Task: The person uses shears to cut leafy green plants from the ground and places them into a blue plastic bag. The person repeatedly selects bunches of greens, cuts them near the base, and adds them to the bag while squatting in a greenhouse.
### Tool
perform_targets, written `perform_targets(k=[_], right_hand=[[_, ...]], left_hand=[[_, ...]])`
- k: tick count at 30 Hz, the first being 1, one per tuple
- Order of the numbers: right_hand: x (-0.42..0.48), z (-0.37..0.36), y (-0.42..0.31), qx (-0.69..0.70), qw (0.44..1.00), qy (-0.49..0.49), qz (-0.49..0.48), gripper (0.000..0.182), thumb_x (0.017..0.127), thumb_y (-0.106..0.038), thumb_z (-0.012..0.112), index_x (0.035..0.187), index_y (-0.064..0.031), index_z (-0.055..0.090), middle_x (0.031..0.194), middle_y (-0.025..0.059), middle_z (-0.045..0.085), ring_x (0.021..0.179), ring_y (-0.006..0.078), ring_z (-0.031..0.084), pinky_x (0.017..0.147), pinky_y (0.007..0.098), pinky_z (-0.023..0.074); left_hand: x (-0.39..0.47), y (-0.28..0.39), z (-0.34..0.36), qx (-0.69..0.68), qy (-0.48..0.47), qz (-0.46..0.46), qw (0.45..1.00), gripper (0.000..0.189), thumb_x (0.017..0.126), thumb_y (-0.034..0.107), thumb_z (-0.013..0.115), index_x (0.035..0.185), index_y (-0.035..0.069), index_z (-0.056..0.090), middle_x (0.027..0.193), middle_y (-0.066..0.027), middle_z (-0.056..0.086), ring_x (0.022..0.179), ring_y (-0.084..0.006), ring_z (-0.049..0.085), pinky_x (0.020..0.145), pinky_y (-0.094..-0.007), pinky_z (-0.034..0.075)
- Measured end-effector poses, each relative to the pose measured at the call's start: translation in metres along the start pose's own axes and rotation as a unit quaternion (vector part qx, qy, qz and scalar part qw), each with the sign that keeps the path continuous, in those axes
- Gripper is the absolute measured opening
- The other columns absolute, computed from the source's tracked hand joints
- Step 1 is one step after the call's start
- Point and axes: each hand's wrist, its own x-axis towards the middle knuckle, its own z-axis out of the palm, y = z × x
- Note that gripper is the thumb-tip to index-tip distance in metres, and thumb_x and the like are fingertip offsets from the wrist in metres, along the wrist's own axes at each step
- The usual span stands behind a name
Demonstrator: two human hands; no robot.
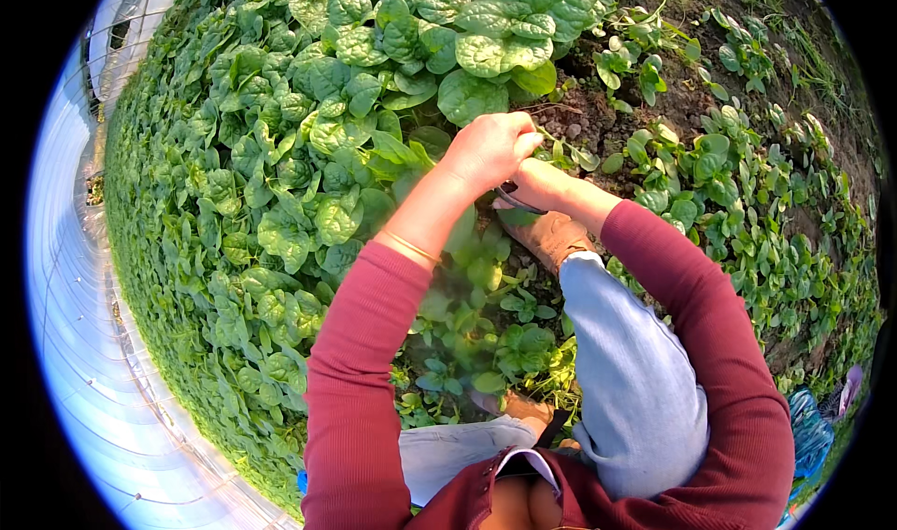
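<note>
My left hand is over the edge of the leafy spinach-like plants, fingers curled in. What lies inside its fingers is hidden. Just below and touching it, my right hand is closed around a tool with a dark, curved handle; the tool's working end cannot be seen. Thin stems and small leaves lie on the soil beside my fingers. Directly under the right hand is my brown shoe.
Dense large-leaved plants spread to the left. Smaller plants grow among bare soil on the right. A curved plastic-film greenhouse wall runs along the left rim. A blue plastic bag lies at the lower right.
</note>
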Motion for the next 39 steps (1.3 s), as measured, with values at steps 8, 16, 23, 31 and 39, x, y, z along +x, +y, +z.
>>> perform_targets(k=[8,16,23,31,39], right_hand=[[-0.039,-0.077,-0.030,0.237,0.929,-0.088,0.269,0.047,0.080,-0.047,0.071,0.086,-0.0001,0.064,0.058,0.0034,0.055,0.049,0.0112,0.056,0.044,0.0265,0.0452],[0.019,-0.071,-0.028,0.147,0.893,-0.245,0.347,0.058,0.082,-0.054,0.064,0.084,0.0031,0.059,0.064,0.0077,0.057,0.048,0.0169,0.057,0.044,0.0307,0.0490],[0.036,-0.051,-0.019,0.236,0.848,-0.270,0.389,0.060,0.081,-0.060,0.061,0.087,0.0002,0.058,0.067,0.0076,0.057,0.052,0.0183,0.058,0.049,0.0329,0.0521],[0.027,-0.043,-0.033,0.168,0.923,-0.196,0.284,0.053,0.083,-0.050,0.065,0.074,0.0017,0.060,0.057,0.0046,0.054,0.046,0.0141,0.055,0.042,0.0285,0.0460],[-0.054,-0.086,-0.015,0.355,0.890,-0.022,0.286,0.050,0.082,-0.052,0.067,0.090,-0.0032,0.059,0.062,0.0004,0.055,0.049,0.0083,0.054,0.045,0.0222,0.0430]], left_hand=[[-0.061,-0.136,0.078,0.038,0.304,-0.177,0.935,0.027,0.077,0.009,0.069,0.096,0.000,0.051,0.098,-0.0170,0.057,0.090,-0.0323,0.058,0.079,-0.0402,0.047],[-0.067,-0.127,0.103,0.140,0.241,-0.204,0.938,0.047,0.068,0.008,0.074,0.110,0.001,0.053,0.112,-0.0151,0.056,0.106,-0.0354,0.052,0.092,-0.0427,0.042],[-0.055,-0.122,0.108,0.152,0.220,-0.263,0.927,0.050,0.067,0.007,0.072,0.113,0.004,0.053,0.113,-0.0136,0.057,0.111,-0.0337,0.049,0.095,-0.0448,0.037],[-0.061,-0.116,0.094,0.073,0.279,-0.303,0.909,0.058,0.065,0.017,0.075,0.114,0.003,0.048,0.099,-0.0117,0.060,0.099,-0.0320,0.054,0.088,-0.0474,0.038],[-0.175,-0.092,0.061,-0.060,0.405,-0.120,0.904,0.064,0.066,-0.008,0.068,0.123,0.003,0.041,0.090,-0.0079,0.055,0.086,-0.0219,0.056,0.075,-0.0368,0.048]])
